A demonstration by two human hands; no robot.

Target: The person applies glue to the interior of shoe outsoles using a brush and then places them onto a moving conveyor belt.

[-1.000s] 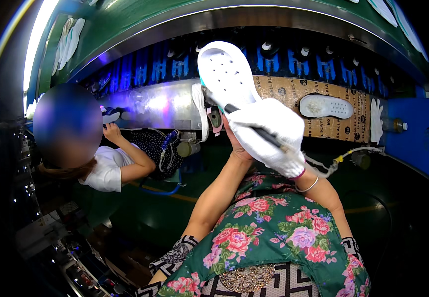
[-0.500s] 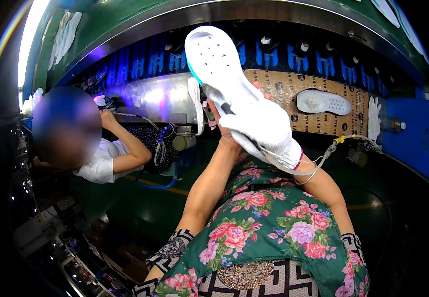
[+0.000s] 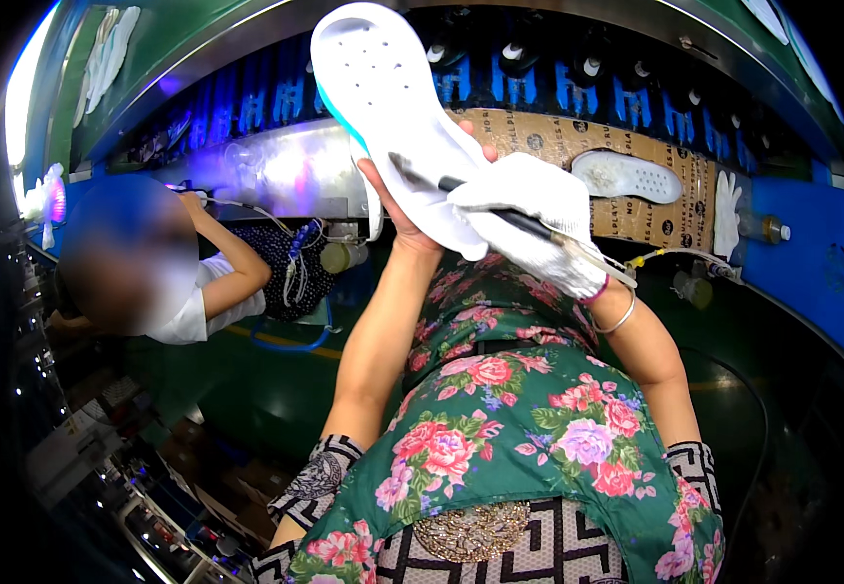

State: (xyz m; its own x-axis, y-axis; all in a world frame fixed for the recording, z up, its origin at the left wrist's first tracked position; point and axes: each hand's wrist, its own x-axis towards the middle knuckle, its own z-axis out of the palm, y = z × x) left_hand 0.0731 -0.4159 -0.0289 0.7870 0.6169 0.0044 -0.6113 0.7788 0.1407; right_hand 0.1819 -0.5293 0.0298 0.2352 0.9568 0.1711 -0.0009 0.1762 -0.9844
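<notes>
My bare left hand (image 3: pixel 400 212) holds a white shoe sole (image 3: pixel 383 97) from beneath, raised and slanting, its hollowed inner side facing me. Small holes dot the sole's far end, and a turquoise strip runs along its left edge. In a white knitted glove, my right hand (image 3: pixel 538 200) grips a dark-handled brush (image 3: pixel 524 225) with a thin tube along it. The brush's dark tip rests inside the sole near its middle. Behind my left hand, another white sole (image 3: pixel 374 212) stands on edge, partly hidden.
On the cardboard-covered bench (image 3: pixel 514 131) lies another white sole (image 3: pixel 626 178). A white glove (image 3: pixel 726 216) and a capped bottle (image 3: pixel 764 229) are at the right. Blue holders (image 3: pixel 577 92) line the back. A co-worker (image 3: pixel 232 282) sits at the left; a tube (image 3: pixel 670 253) runs rightward from my wrist.
The sole has shifted up and left with my left hand. My gloved right hand has turned, showing more of the brush, whose tip now sits farther up inside the sole.
</notes>
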